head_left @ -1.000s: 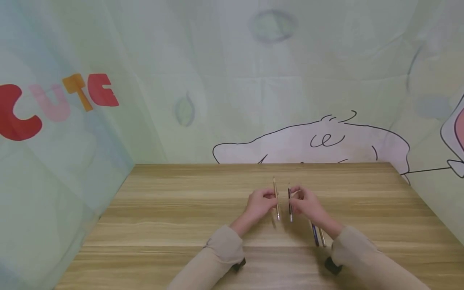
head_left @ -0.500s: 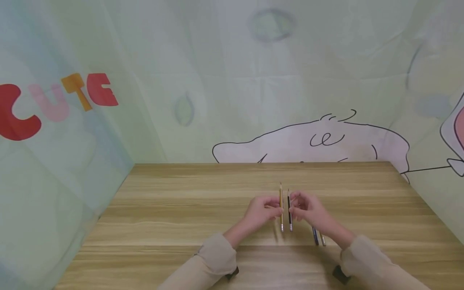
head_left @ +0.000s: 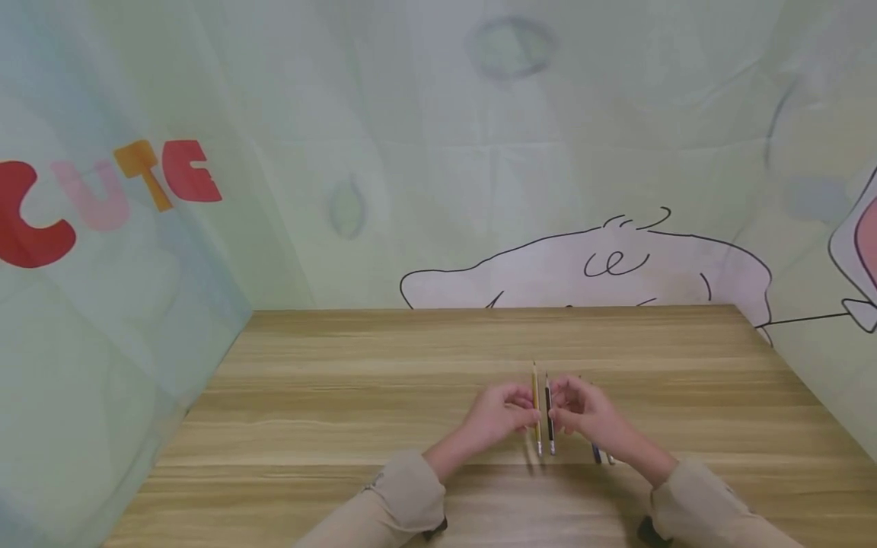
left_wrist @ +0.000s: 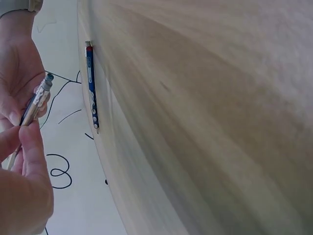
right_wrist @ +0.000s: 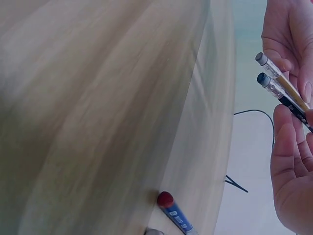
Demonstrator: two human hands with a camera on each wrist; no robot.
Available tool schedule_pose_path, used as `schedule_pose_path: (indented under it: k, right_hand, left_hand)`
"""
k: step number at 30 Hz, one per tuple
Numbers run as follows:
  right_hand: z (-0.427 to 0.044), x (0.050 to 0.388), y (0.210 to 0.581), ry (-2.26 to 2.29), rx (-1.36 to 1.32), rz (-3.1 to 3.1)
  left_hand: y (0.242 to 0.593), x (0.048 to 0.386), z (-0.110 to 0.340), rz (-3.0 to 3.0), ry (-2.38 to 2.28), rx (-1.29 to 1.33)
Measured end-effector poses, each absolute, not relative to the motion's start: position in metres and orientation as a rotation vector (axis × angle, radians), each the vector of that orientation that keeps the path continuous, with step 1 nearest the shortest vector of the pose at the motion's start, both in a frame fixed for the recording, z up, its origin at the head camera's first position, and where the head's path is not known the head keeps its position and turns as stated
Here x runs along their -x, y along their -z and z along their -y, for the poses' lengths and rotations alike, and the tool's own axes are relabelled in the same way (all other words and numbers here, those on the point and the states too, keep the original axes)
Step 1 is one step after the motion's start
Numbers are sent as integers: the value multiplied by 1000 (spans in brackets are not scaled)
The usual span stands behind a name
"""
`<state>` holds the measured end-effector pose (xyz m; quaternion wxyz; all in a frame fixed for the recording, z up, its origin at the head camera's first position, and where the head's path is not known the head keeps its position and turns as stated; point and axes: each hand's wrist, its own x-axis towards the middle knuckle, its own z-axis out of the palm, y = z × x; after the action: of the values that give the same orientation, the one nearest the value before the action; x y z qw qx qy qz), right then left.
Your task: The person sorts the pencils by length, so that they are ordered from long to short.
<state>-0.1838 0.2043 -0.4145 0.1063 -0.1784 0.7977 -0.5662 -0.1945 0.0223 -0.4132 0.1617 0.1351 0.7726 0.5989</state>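
Note:
My left hand [head_left: 499, 415] pinches a yellow pencil [head_left: 536, 392] between thumb and fingers, its point away from me. Close beside it, a black pencil [head_left: 550, 428] is held in the fingers of my right hand [head_left: 591, 417]. Both pencils are raised off the table and nearly parallel, with a narrow gap between them in the head view. Their eraser ends show side by side in the right wrist view, the yellow pencil [right_wrist: 282, 81] beside the black pencil [right_wrist: 289, 104]. Under my right forearm, a blue pencil [head_left: 596, 454] lies partly hidden.
Another pencil [head_left: 611, 460] with a silvery end lies next to the blue one, mostly covered by the right wrist. The wood-grain table [head_left: 329, 396] meets a printed cloth backdrop [head_left: 438, 190] at its back and sides.
Both hands have come towards me with their pencils. The yellow pencil has moved right, narrowing the gap to the black one. The right forearm now covers more of the pencils on the table.

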Motion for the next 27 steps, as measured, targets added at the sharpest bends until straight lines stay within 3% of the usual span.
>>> schedule_pose_path:
  k: [14,27]
  right_hand:
    - [-217,182,415,1657,566,-2401]
    - [-262,176,414,1730,483,-2537]
  left_hand:
    - [414,195,-38,-2176,-1707,-382]
    - [417,197,-91,-2180,-1722,-321]
